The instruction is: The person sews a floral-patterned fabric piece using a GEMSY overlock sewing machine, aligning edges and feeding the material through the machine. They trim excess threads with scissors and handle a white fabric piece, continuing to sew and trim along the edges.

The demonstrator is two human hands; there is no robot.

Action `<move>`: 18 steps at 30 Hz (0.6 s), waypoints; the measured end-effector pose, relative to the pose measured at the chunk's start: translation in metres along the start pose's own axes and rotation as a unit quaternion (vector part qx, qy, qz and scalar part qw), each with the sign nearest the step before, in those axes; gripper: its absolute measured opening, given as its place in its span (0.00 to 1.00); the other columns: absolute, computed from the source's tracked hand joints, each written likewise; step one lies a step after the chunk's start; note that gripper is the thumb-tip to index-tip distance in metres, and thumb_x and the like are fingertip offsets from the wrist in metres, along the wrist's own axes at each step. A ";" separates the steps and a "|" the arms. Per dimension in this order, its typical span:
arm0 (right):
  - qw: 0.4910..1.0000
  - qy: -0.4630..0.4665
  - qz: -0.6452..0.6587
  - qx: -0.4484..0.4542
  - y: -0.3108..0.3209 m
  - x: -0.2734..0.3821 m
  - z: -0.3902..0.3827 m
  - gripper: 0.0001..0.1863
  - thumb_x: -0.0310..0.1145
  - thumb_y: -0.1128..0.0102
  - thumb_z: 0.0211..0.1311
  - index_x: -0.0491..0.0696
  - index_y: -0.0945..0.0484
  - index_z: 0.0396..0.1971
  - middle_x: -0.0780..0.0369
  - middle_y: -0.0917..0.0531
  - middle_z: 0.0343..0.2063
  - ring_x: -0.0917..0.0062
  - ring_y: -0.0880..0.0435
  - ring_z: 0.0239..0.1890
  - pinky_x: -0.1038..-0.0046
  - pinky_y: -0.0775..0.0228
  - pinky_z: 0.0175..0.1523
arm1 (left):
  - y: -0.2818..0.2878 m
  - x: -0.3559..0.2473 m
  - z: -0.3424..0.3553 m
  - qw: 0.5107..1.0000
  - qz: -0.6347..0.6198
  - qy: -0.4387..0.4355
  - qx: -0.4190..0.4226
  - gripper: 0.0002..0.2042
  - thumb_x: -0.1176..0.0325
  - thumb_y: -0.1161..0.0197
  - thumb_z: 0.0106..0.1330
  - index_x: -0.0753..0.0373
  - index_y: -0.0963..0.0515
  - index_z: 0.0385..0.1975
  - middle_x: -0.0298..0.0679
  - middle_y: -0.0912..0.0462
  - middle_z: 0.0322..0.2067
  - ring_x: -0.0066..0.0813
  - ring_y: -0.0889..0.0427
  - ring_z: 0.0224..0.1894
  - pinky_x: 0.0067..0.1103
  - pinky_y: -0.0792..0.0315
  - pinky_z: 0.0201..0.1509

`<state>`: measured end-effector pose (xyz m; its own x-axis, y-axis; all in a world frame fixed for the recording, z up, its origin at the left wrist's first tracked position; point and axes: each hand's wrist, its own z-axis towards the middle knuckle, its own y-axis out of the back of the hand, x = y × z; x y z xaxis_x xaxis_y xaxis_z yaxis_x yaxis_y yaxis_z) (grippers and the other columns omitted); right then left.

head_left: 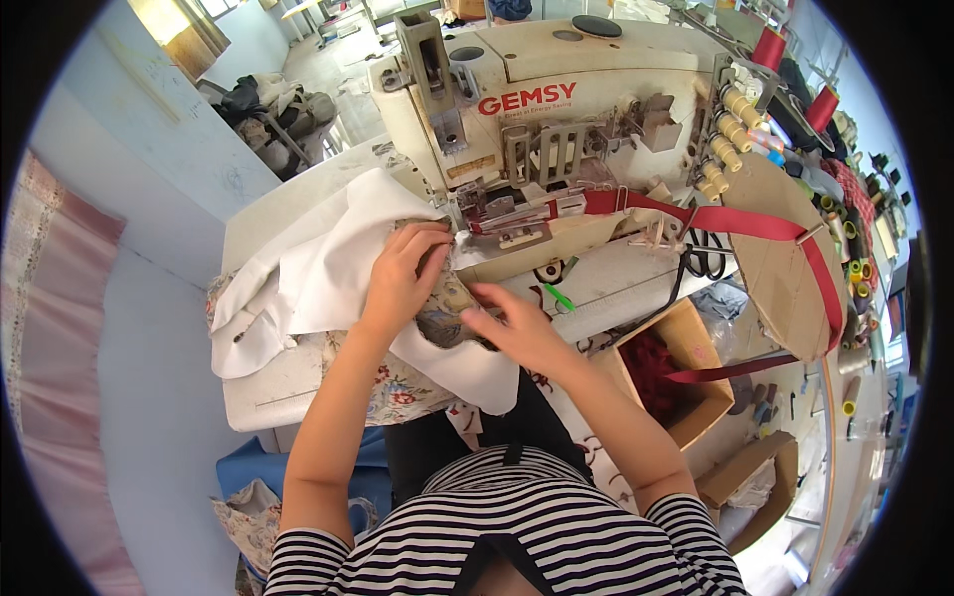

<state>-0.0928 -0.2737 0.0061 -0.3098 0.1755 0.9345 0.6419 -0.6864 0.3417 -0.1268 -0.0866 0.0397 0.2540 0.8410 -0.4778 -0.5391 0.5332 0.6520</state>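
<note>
Head view, looking down past a striped shirt [527, 517]: both bare hands work at the front of a cream industrial sewing machine [537, 99]. Left hand [402, 273] lies knuckles-up on the fabric, its fingers curled and pinching the edge of the white cloth [318, 258] right beside the presser foot [497, 223]. Right hand [512, 323] sits just below and to the right, fingers bent and pressing down on a floral-printed piece [447, 303] that peeks out between the two hands; whether it grips the cloth or merely pins it flat cannot be told. White cloth spreads leftward over the machine table [263, 397] and hangs off its near edge. A red strap [715, 221] runs from the machine's folder out to the right, over a cardboard disc [775, 248]. Below it stands an open cardboard box [696, 348] holding dark red material. Black scissors [704, 260] lie near the machine's right end.
</note>
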 end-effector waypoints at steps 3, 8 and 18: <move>0.996 -0.012 0.078 0.034 -0.015 -0.005 0.017 0.17 0.40 0.46 0.64 0.39 0.26 0.38 0.59 0.22 0.27 0.76 0.25 0.28 0.75 0.33 0.37 | 0.006 0.004 0.001 0.999 -0.031 0.010 0.025 0.07 0.76 0.41 0.58 0.65 0.22 0.36 0.40 0.21 0.42 0.40 0.23 0.46 0.26 0.30 0.50; 0.970 -0.010 0.238 -0.050 -0.008 -0.006 0.030 0.15 0.37 0.48 0.66 0.37 0.27 0.30 0.67 0.27 0.19 0.87 0.35 0.24 0.80 0.39 0.29 | 0.012 -0.002 0.014 0.996 -0.055 0.018 0.070 0.09 0.74 0.40 0.59 0.64 0.23 0.39 0.42 0.22 0.46 0.40 0.26 0.50 0.28 0.33 0.55; 0.969 -0.047 0.243 -0.002 0.017 -0.016 0.028 0.17 0.39 0.48 0.66 0.37 0.24 0.35 0.70 0.24 0.23 0.89 0.32 0.27 0.82 0.37 0.32 | 0.002 0.005 0.014 0.994 -0.035 -0.038 0.096 0.08 0.73 0.37 0.57 0.62 0.22 0.37 0.39 0.23 0.42 0.36 0.26 0.48 0.27 0.35 0.53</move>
<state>-0.0568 -0.2685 -0.0003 0.0945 -0.1058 0.9899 0.6925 -0.7073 -0.1417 -0.1150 -0.0804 0.0468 0.3495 0.8018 -0.4848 -0.3561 0.5923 0.7228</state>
